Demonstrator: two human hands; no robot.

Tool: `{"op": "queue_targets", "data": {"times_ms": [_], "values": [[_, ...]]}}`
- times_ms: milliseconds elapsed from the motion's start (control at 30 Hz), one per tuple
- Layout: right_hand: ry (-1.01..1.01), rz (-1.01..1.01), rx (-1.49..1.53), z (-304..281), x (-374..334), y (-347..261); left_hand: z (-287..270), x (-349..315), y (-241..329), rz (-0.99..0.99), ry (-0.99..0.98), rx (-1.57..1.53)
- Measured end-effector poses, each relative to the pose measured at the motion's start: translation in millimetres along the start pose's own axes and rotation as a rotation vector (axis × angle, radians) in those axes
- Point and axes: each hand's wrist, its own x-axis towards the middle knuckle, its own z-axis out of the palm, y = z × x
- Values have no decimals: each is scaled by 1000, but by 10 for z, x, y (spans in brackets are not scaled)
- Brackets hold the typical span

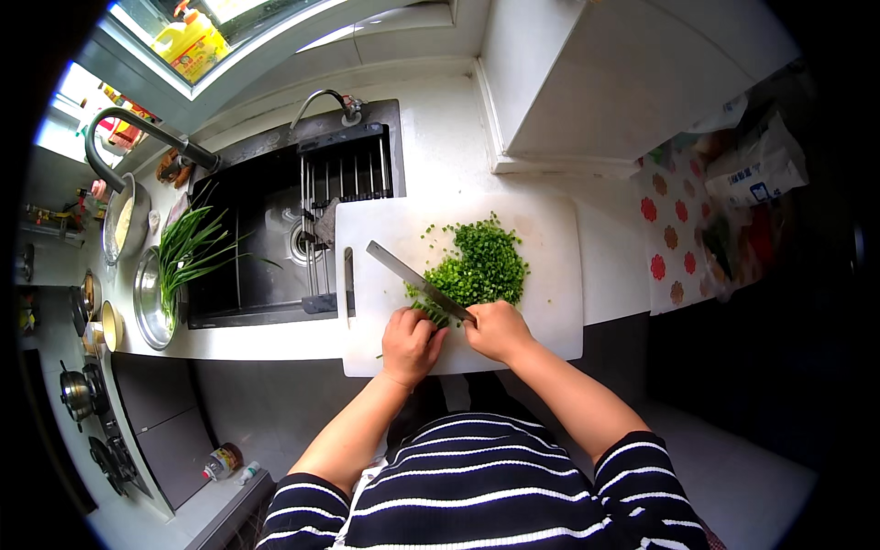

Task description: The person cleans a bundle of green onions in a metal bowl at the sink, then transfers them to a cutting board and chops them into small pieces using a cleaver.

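Note:
My right hand (497,332) is closed round the handle of a kitchen knife (405,269), whose blade slants away to the upper left over the cutting board. Just left of it, my left hand (410,345) has its fingers curled over a short bunch of green chives (429,309), right against the blade. Beyond the knife lies a heap of finely chopped chives (484,260), with loose bits scattered around it. Everything rests on a white cutting board (554,316) with a slot handle at its left side.
Left of the board is a dark sink (261,206) with a drying rack (348,174) and a tap (151,137). A steel bowl (147,298) holds long uncut chives (191,252). A cabinet (559,101) stands behind at right, beside a flowered cloth (674,229) with bags.

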Motion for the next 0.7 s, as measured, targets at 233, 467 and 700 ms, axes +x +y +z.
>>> {"op": "queue_targets", "data": {"times_ms": [233,467,700], "values": [[37,16,-29,-79,-190,-26,-30,-39,-54,-89,3,-31],[64,11,-53,25,-234,-40,-59,-105,-45,-113,-21,20],[26,-4,-172,118,-232,-139,2,-88,-1,-105,2,-9]]}}
